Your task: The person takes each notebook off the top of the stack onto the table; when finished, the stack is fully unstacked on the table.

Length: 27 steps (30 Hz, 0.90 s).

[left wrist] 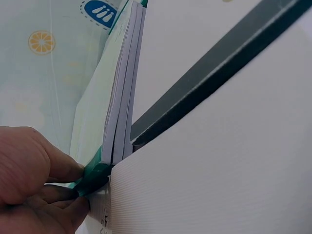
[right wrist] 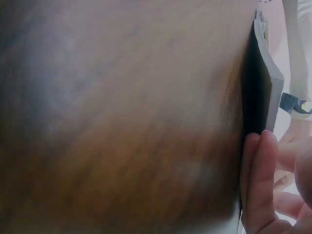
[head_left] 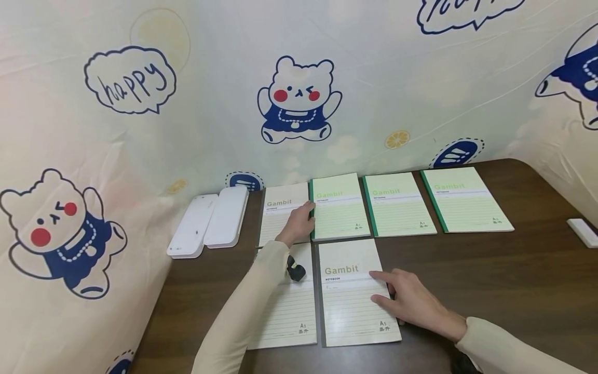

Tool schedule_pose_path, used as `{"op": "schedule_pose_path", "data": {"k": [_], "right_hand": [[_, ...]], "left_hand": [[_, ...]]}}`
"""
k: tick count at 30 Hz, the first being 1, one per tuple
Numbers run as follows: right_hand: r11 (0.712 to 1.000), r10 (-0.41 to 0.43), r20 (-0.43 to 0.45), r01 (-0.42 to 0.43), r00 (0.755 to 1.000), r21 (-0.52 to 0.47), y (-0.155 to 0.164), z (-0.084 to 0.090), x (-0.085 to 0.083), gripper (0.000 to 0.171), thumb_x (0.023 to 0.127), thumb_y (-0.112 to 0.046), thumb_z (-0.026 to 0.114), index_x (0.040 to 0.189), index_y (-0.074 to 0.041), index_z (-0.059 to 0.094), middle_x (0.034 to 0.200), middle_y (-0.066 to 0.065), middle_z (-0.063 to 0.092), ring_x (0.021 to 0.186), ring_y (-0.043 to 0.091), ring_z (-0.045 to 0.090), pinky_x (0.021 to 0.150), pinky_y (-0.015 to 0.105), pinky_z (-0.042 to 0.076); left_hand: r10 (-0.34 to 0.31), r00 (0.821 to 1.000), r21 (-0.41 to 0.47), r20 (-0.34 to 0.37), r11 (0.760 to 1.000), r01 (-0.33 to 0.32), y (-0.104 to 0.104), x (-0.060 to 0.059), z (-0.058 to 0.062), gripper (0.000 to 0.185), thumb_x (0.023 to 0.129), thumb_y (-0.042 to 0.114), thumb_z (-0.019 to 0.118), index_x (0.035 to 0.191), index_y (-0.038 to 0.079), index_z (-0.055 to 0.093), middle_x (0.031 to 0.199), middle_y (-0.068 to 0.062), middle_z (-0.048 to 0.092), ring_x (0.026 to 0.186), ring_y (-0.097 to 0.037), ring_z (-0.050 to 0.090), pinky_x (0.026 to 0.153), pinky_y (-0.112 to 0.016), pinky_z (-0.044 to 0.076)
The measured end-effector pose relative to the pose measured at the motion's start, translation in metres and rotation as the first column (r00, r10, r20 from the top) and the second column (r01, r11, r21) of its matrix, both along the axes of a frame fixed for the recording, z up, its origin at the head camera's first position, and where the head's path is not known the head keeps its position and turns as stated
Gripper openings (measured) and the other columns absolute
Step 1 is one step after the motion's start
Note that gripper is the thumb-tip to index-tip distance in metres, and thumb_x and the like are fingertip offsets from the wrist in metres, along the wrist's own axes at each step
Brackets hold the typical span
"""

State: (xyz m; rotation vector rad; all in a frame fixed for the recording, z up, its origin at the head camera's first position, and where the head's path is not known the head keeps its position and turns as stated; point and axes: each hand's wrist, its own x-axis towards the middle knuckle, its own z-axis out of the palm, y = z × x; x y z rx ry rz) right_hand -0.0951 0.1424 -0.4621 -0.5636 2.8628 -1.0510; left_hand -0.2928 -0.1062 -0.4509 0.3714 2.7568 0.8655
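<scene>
Several notebooks printed "Gambit" lie on the table. My left hand (head_left: 299, 223) pinches the green spine (left wrist: 92, 173) of the leftmost green notebook (head_left: 340, 208) near its lower left, beside a cream notebook (head_left: 277, 221). In front lie two more cream notebooks: a left one (head_left: 291, 317), partly hidden by my left sleeve, and a right one (head_left: 359, 317). My right hand (head_left: 416, 301) grips that right notebook by its right edge, thumb and index finger on the cover. In the right wrist view, other fingers (right wrist: 263, 180) lie against its edge and underside.
Two more green-spined notebooks, a middle one (head_left: 399, 205) and a right one (head_left: 467, 200), continue the back row. Two white cases (head_left: 226, 218) lie at the left. A small white object (head_left: 583, 232) sits at the right table edge. A printed curtain (head_left: 210, 130) hangs behind.
</scene>
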Motion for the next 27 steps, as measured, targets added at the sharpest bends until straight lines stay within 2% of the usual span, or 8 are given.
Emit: {"op": "schedule_pose_path", "data": {"k": [6, 10, 14, 17, 20, 23, 25, 27], "right_hand": [[0.997, 0.025, 0.029, -0.027, 0.999, 0.07, -0.001, 0.009, -0.005, 0.048, 0.083, -0.023, 0.075, 0.126, -0.004, 0.063, 0.058, -0.01, 0.043, 0.05, -0.001, 0.035, 0.044, 0.016, 0.03], [0.996, 0.01, 0.018, -0.012, 1.0, 0.084, -0.001, 0.019, -0.022, 0.046, 0.083, -0.025, 0.076, 0.122, -0.004, 0.065, 0.055, -0.011, 0.044, 0.047, 0.0, 0.036, 0.042, 0.017, 0.029], [0.999, -0.02, -0.07, 0.023, 0.997, 0.041, -0.003, 0.03, -0.063, 0.043, 0.084, -0.023, 0.075, 0.119, 0.0, 0.065, 0.062, -0.004, 0.054, 0.05, 0.003, 0.043, 0.045, 0.02, 0.035], [0.997, -0.061, -0.114, 0.066, 0.992, 0.042, -0.006, 0.035, -0.101, 0.045, 0.087, -0.024, 0.072, 0.122, 0.003, 0.062, 0.079, 0.009, 0.066, 0.061, 0.013, 0.055, 0.052, 0.028, 0.045], [0.99, -0.109, -0.079, 0.115, 0.991, 0.076, -0.011, 0.034, -0.134, 0.051, 0.089, -0.027, 0.068, 0.128, 0.004, 0.057, 0.101, 0.021, 0.067, 0.086, 0.029, 0.063, 0.073, 0.043, 0.053], [0.984, -0.135, -0.009, 0.135, 0.991, 0.114, -0.017, 0.027, -0.158, 0.057, 0.091, -0.03, 0.067, 0.134, 0.004, 0.052, 0.114, 0.025, 0.064, 0.108, 0.04, 0.058, 0.091, 0.053, 0.049], [0.982, -0.135, 0.028, 0.129, 0.991, 0.14, -0.022, 0.022, -0.169, 0.062, 0.091, -0.033, 0.067, 0.137, 0.005, 0.048, 0.118, 0.026, 0.062, 0.113, 0.041, 0.056, 0.096, 0.053, 0.047], [0.977, -0.128, 0.034, 0.12, 0.991, 0.176, -0.028, 0.018, -0.176, 0.064, 0.089, -0.035, 0.068, 0.135, 0.006, 0.049, 0.109, 0.024, 0.066, 0.103, 0.038, 0.061, 0.091, 0.05, 0.051]], "left_hand": [[0.016, 1.0, 0.003, 0.011, 1.0, -0.016, -0.003, 0.0, 0.0, 0.049, 0.1, 0.006, 0.044, 0.148, 0.003, 0.036, 0.159, -0.016, 0.025, 0.147, -0.029, 0.026, 0.119, -0.04, 0.027], [0.015, 1.0, 0.001, 0.015, 1.0, -0.015, -0.004, 0.001, 0.0, 0.049, 0.1, 0.006, 0.044, 0.148, 0.003, 0.036, 0.159, -0.015, 0.025, 0.147, -0.028, 0.026, 0.119, -0.039, 0.026], [0.009, 1.0, 0.006, 0.004, 1.0, -0.009, -0.003, 0.001, 0.0, 0.049, 0.1, 0.005, 0.044, 0.148, 0.002, 0.036, 0.159, -0.016, 0.026, 0.147, -0.028, 0.026, 0.119, -0.039, 0.026], [0.0, 1.0, 0.01, -0.005, 1.0, 0.0, -0.002, 0.002, 0.001, 0.05, 0.099, 0.006, 0.045, 0.148, 0.001, 0.036, 0.158, -0.018, 0.026, 0.147, -0.029, 0.026, 0.119, -0.039, 0.027], [-0.007, 1.0, 0.01, -0.007, 1.0, 0.007, -0.002, 0.003, 0.0, 0.052, 0.098, 0.008, 0.048, 0.148, 0.0, 0.034, 0.158, -0.018, 0.026, 0.146, -0.029, 0.026, 0.118, -0.039, 0.028], [-0.013, 1.0, 0.018, -0.01, 1.0, 0.013, -0.003, 0.003, -0.001, 0.056, 0.097, 0.011, 0.052, 0.148, -0.001, 0.033, 0.158, -0.019, 0.026, 0.146, -0.03, 0.027, 0.118, -0.039, 0.029], [-0.017, 1.0, 0.024, -0.009, 1.0, 0.017, -0.003, 0.003, 0.0, 0.058, 0.096, 0.013, 0.054, 0.148, -0.002, 0.033, 0.158, -0.02, 0.025, 0.146, -0.03, 0.028, 0.117, -0.04, 0.031], [-0.015, 1.0, 0.032, -0.006, 0.999, 0.016, -0.003, 0.003, 0.001, 0.059, 0.095, 0.014, 0.055, 0.148, -0.002, 0.033, 0.158, -0.021, 0.025, 0.146, -0.031, 0.028, 0.117, -0.041, 0.031]]}}
